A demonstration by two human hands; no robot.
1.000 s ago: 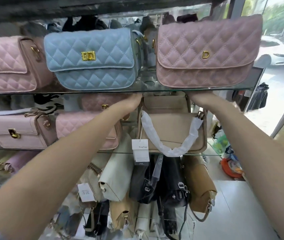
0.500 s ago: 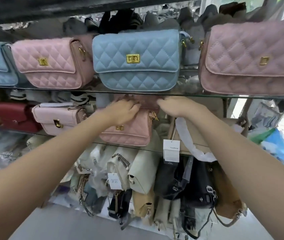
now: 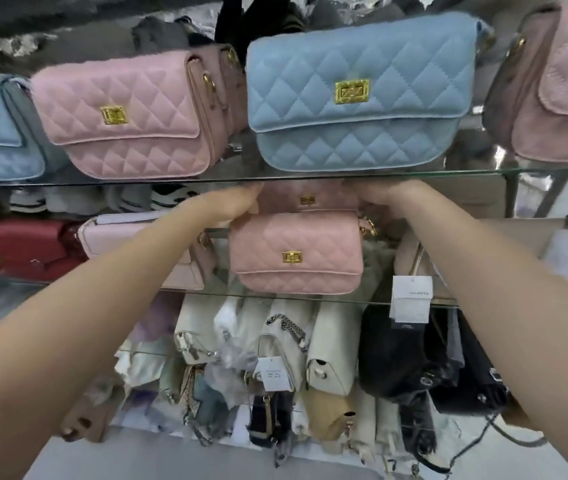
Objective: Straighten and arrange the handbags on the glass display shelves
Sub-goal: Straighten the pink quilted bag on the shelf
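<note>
L hand (image 3: pixel 235 206) + R hand (image 3: pixel 381 199): my fingers grip ends of rear pink bag (image 3: pixel 306 199), just under top glass shelf (image 3: pixel 102 181). Front pink bag (image 3: pixel 296 254) stands upright on mid shelf (image 3: pixel 344 301), in front of it.

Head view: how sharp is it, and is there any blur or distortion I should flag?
Head view: the blue quilted handbag in the centre is sharp; the pink quilted handbag at the right edge is smeared by blur; the glass shelf edge bows from wide-angle distortion; the cream hanging bags below look soft.
</note>
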